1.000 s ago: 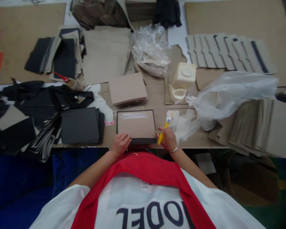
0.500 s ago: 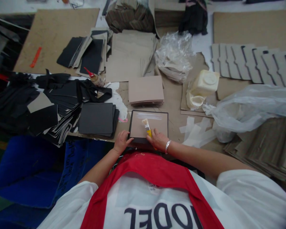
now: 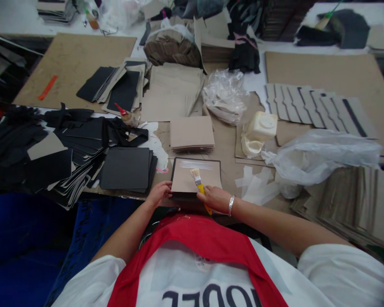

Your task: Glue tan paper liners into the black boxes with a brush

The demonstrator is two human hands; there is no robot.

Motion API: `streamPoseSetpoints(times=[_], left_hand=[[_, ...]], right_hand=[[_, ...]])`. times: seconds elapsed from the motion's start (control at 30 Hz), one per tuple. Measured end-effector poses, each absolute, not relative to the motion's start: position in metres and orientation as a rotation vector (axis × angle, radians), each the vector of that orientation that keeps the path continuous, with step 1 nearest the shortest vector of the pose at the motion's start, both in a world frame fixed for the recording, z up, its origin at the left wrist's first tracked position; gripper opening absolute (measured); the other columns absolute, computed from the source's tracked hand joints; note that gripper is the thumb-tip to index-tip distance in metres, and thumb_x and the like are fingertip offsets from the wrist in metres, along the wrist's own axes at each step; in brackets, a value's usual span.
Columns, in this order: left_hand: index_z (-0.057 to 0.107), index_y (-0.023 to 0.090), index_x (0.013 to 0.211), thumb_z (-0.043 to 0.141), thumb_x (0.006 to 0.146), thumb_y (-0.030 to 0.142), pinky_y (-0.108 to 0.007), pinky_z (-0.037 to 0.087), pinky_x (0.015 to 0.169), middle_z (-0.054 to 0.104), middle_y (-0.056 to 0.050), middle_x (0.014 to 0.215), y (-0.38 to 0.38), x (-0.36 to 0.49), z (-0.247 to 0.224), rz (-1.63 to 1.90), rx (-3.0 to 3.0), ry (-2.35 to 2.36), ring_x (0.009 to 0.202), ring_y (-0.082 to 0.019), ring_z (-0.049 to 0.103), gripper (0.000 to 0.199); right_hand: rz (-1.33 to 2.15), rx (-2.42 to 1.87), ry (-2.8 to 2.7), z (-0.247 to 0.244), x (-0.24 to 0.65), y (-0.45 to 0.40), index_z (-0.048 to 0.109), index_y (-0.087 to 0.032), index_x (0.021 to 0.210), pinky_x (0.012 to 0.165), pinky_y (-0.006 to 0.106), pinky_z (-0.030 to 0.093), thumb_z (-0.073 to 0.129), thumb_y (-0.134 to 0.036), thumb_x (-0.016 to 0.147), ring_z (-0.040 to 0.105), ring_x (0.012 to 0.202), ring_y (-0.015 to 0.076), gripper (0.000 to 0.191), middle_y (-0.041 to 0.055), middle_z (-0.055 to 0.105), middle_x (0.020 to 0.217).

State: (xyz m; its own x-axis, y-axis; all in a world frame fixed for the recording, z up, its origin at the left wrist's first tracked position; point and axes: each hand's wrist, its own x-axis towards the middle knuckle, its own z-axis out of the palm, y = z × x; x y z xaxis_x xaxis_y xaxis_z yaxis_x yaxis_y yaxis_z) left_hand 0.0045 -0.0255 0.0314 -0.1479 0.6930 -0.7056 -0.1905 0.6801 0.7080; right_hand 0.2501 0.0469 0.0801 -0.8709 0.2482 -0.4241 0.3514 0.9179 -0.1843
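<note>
My right hand (image 3: 216, 199) is closed around the yellow handle of a paintbrush (image 3: 198, 182), its pale bristles tilted up over a board. This beige board (image 3: 182, 179) has a dark border and a wider dark strip along its near side. Whitish streaks run across its far part. My left hand (image 3: 160, 194) grips the board's near left corner with curled fingers. Just beyond the board sits a stack of beige panels (image 3: 192, 132). To the left of my left hand lies a stack of black panels (image 3: 125, 168).
A cut-open plastic jug (image 3: 260, 130) stands on cardboard to the right, near crumpled clear plastic (image 3: 225, 96). A plastic bag (image 3: 326, 151) lies over stacked brown sheets (image 3: 348, 196). A red-tipped bottle (image 3: 126, 114) is at left; blue containers (image 3: 28, 238) sit below the table's edge.
The view has tilted up and shows more of the far table. My left thumb has shifted off the board's near strip toward its left edge. The brush is still in my right hand.
</note>
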Motion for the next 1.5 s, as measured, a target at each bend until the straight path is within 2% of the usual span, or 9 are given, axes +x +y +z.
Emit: streamPoseSetpoints(times=[0.1,0.23,0.33,0.43,0.5,0.77,1.1,1.5], left_hand=[[0.062,0.014,0.081,0.064,0.059,0.036,-0.025,0.046,0.054,0.063,-0.003,0.071,-0.014,0.005,0.033,0.843,0.333,1.562,0.057,-0.012,0.056,0.032],[0.061,0.013,0.069,0.066,0.058,0.047,-0.021,0.039,0.045,0.056,0.002,0.053,-0.003,0.008,0.027,0.712,0.682,1.77,0.046,-0.01,0.049,0.035],[0.06,0.015,0.064,0.062,0.061,0.047,-0.022,0.038,0.043,0.053,0.004,0.049,0.0,0.01,0.021,0.635,0.823,1.821,0.043,-0.01,0.048,0.032],[0.058,0.016,0.064,0.058,0.065,0.047,-0.023,0.04,0.044,0.052,0.004,0.047,0.0,0.01,0.017,0.593,0.799,1.844,0.043,-0.012,0.05,0.032],[0.058,0.016,0.065,0.055,0.067,0.048,-0.023,0.039,0.045,0.051,0.004,0.047,0.0,0.008,0.015,0.554,0.83,1.869,0.044,-0.012,0.05,0.032],[0.064,0.016,0.068,0.046,0.075,0.047,-0.024,0.035,0.055,0.062,-0.002,0.063,0.003,0.004,0.017,0.309,1.307,2.0,0.063,-0.016,0.056,0.036],[0.062,0.017,0.072,0.042,0.081,0.045,-0.024,0.034,0.059,0.063,-0.004,0.069,0.005,0.002,0.011,0.186,1.395,1.992,0.068,-0.016,0.056,0.035],[0.063,0.015,0.071,0.045,0.085,0.036,-0.026,0.034,0.06,0.066,-0.008,0.073,0.01,0.011,0.018,0.139,1.447,2.055,0.069,-0.018,0.058,0.03]], right_hand=[[-0.376,0.452,2.718,0.077,0.253,0.044,0.052,-0.016,0.108,0.062,0.03,0.04,0.032,-0.023,0.094,0.056,0.08,0.0225,0.026,0.0148,0.059,0.091],[-0.455,0.595,2.769,0.068,0.263,0.043,0.053,-0.016,0.105,0.068,0.03,0.04,0.036,-0.024,0.093,0.056,0.081,0.0203,0.022,0.0122,0.061,0.089],[-0.454,1.153,2.721,0.06,0.28,0.043,0.054,-0.015,0.101,0.071,0.029,0.039,0.041,-0.027,0.091,0.056,0.083,0.0197,0.021,0.0112,0.061,0.089],[-0.477,1.841,2.459,0.048,0.3,0.042,0.052,-0.014,0.102,0.067,0.027,0.038,0.041,-0.029,0.091,0.057,0.079,0.0187,0.022,0.0102,0.062,0.087],[-0.581,2.043,2.326,0.038,0.311,0.04,0.05,-0.014,0.103,0.063,0.026,0.037,0.039,-0.029,0.092,0.058,0.075,0.0182,0.022,0.0092,0.063,0.085],[-0.882,2.088,2.223,0.014,0.32,0.024,0.042,-0.013,0.107,0.061,0.029,0.037,0.034,-0.026,0.093,0.061,0.073,0.0212,0.021,0.0109,0.062,0.085],[-0.894,2.192,2.292,0.012,0.312,0.013,0.043,-0.014,0.104,0.066,0.029,0.043,0.039,-0.025,0.088,0.061,0.078,0.02,0.019,0.0102,0.062,0.088],[-0.902,2.238,2.365,0.005,0.31,0.015,0.043,-0.019,0.095,0.062,0.031,0.045,0.049,-0.03,0.082,0.062,0.071,0.0221,0.018,0.0075,0.063,0.083]])
